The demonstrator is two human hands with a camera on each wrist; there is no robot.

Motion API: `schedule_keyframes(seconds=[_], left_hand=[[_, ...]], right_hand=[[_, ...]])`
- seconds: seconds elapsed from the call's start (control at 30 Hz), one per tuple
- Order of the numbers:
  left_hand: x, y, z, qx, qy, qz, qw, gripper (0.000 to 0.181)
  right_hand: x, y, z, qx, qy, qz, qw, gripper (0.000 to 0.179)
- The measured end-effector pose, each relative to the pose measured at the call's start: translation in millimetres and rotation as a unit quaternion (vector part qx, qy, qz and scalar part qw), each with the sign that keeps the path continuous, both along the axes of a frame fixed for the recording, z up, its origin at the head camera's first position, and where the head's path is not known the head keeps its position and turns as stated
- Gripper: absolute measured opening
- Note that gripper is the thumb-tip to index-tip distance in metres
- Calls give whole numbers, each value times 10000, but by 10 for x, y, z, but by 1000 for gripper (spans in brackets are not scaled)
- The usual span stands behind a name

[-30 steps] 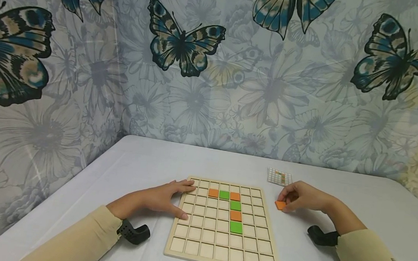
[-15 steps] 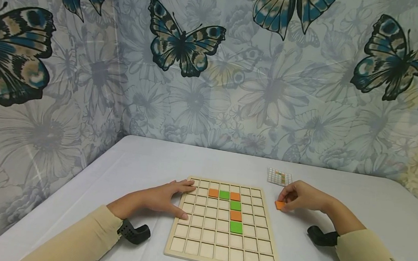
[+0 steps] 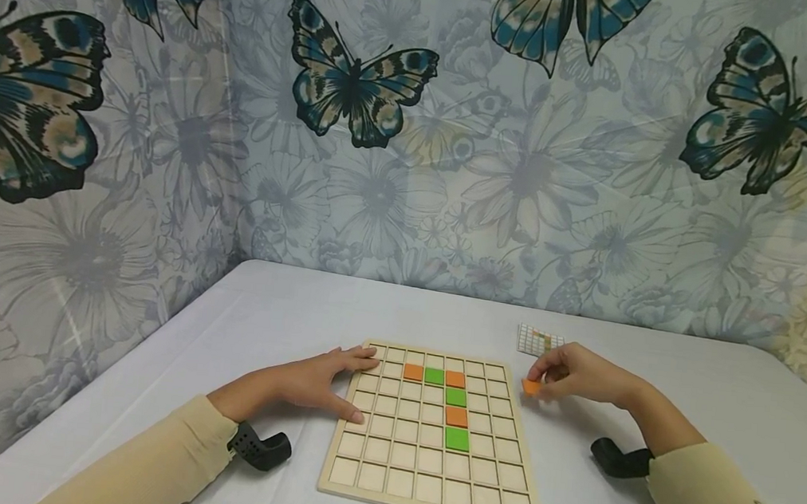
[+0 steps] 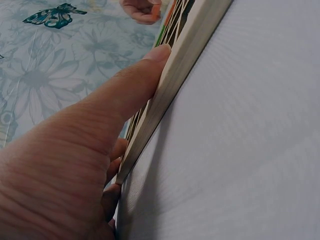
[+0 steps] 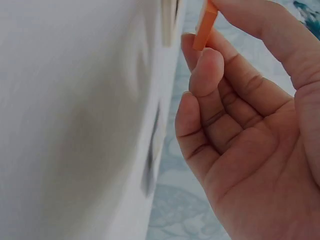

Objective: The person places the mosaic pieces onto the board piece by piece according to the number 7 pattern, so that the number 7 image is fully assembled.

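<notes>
A square wooden grid board point(image 3: 427, 489) lies on the white table. Orange and green square tiles fill several of its cells, forming a short row with a column running down from its right end. On the board's left edge rests my left hand point(image 3: 309, 380), fingers spread; in the left wrist view the thumb point(image 4: 159, 53) lies on the rim. Just off the board's right edge, my right hand point(image 3: 585, 376) pinches a loose orange tile point(image 3: 531, 388). The right wrist view shows this orange tile point(image 5: 204, 26) between thumb and fingertips, raised off the table.
Behind the right hand lies a small card point(image 3: 538, 339) printed with a coloured grid, partly covered by that hand. A floral cloth with butterflies point(image 3: 358, 80) hangs behind the table. Each wrist wears a black device point(image 3: 261, 448).
My right hand has lifted the orange tile from the table and moved slightly left toward the board. The left hand stays on the board's edge.
</notes>
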State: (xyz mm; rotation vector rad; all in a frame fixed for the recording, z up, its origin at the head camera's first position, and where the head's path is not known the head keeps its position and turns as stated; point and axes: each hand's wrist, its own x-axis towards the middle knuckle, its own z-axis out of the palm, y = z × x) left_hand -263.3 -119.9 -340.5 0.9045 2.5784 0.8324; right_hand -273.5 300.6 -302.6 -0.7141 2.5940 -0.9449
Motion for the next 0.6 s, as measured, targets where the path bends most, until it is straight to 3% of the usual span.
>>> schedule_keyframes(seconds=[0.23,0.6], left_hand=[[-6,6,4,17,-43,-23,10000,84],[13,9,19,54,-112,25,9999,84]], right_hand=[[136,-127,121,-112,249,67,9996,28],[327,-462,157,-299,1168,243,9924,24]])
